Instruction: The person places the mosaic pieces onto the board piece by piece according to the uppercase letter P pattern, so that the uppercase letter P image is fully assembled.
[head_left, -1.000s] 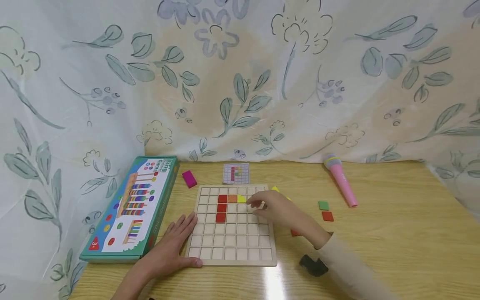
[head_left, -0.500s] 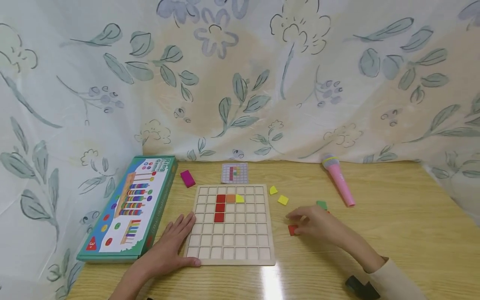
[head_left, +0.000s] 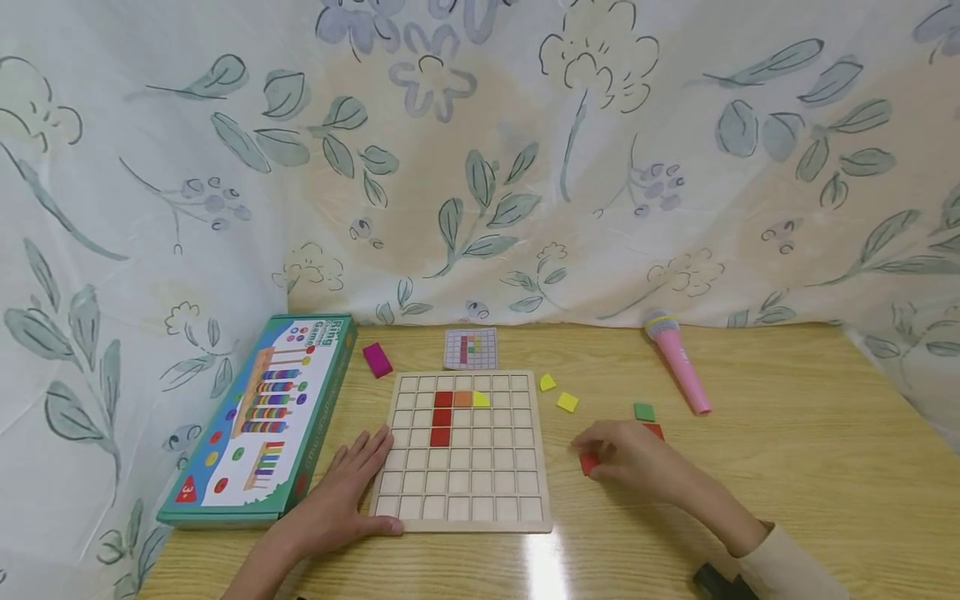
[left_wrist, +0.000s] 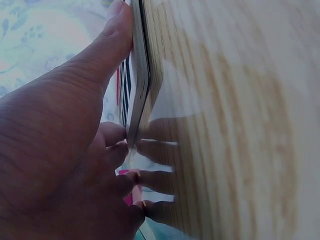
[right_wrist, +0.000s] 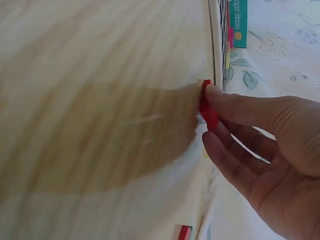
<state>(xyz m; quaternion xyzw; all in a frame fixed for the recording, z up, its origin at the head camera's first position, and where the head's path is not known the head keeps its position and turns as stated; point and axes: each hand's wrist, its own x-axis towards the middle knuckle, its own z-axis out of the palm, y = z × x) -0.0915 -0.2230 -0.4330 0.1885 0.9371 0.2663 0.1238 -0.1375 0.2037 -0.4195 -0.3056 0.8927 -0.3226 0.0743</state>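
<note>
My right hand [head_left: 630,457] is right of the wooden grid board, pinching a flat red square tile [right_wrist: 208,107] low over the table. In the right wrist view the thumb lies on the tile, which stands tilted. My left hand [head_left: 343,490] rests with fingers spread at the left edge of the wooden grid board [head_left: 461,527], thumb at its front corner. Seated in the board are several red tiles [head_left: 442,417] in a column, an orange tile [head_left: 462,399] and a yellow rounded tile [head_left: 481,400].
Right of the board lie a yellow rounded piece [head_left: 547,382], a yellow square [head_left: 567,402], a green tile [head_left: 644,412] and another red tile [head_left: 656,431]. Behind it is a pattern card [head_left: 471,348]. A magenta block [head_left: 377,360], boxed game [head_left: 262,417] and pink toy microphone [head_left: 681,362] stand around.
My right hand has left the board, moved right and down to the red tile on the table, and now pinches it. The left hand has stayed at the board's edge.
</note>
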